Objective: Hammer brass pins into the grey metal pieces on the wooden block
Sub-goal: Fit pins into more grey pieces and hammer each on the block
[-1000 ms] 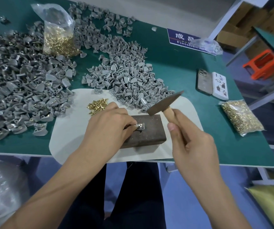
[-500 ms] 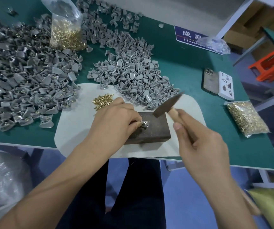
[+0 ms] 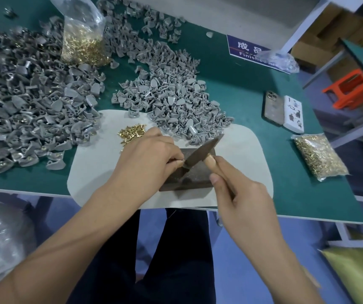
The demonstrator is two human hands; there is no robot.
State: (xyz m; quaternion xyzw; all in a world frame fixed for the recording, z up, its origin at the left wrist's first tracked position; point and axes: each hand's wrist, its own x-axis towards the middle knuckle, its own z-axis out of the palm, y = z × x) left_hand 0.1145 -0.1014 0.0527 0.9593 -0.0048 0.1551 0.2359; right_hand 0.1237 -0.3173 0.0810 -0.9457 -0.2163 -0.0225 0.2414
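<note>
Evidently the hammer head [image 3: 200, 153] hides the piece on the block [image 3: 194, 178].

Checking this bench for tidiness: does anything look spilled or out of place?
Nothing looks damaged. Grey metal pieces lie in loose heaps, one spilling onto the pale mat. Two phones lie near the work, and a small heap of loose brass pins sits unbagged.
</note>
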